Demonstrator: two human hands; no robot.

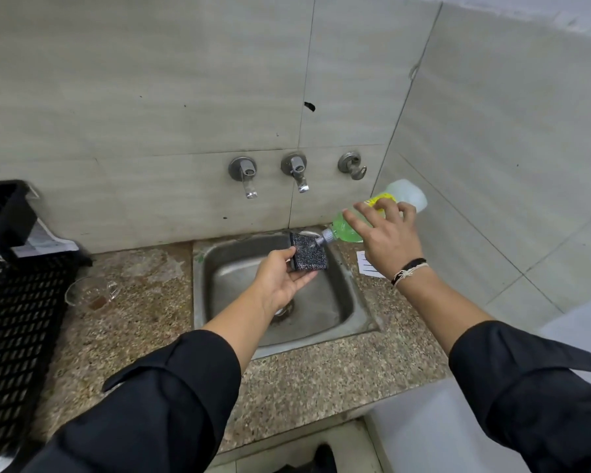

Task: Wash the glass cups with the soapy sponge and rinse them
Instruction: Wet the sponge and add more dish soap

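Left hand (280, 278) holds sponge (308, 251) — dark, perhaps speckled.

Black crate (17, 302), wall hook (354, 165)

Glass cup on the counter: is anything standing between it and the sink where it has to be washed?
Nothing visible does. The glass cup stands on bare counter left of the sink, by the black crate. Both hands are busy over the basin: the left hand holds the sponge, the right hand tips the soap bottle onto it.
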